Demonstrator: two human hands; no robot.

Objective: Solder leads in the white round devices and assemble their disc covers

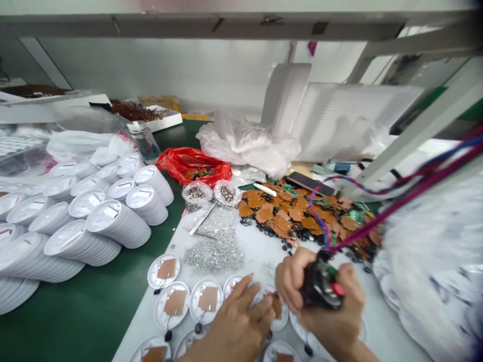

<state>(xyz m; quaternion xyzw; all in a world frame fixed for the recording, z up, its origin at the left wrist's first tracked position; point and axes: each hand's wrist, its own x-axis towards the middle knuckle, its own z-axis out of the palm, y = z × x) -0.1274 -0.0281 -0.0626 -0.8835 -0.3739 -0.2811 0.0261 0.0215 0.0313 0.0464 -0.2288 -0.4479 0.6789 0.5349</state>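
Note:
My right hand [332, 311] is closed round a black electric screwdriver [321, 287] with a red button, held upright; red, blue and purple cables [396, 198] run up from it to the right. My left hand [236, 324] rests beside it with fingers pressed down on a white round disc [274, 307] that carries a brown circuit board. More white discs with brown boards [174, 304] lie in rows on the white sheet just left of my left hand.
Stacks of white round covers [113, 226] fill the green table at left. A heap of small silver screws [215, 249], brown boards and black parts [290, 213], a red bag [192, 166], a phone [309, 183] and white plastic bags lie behind.

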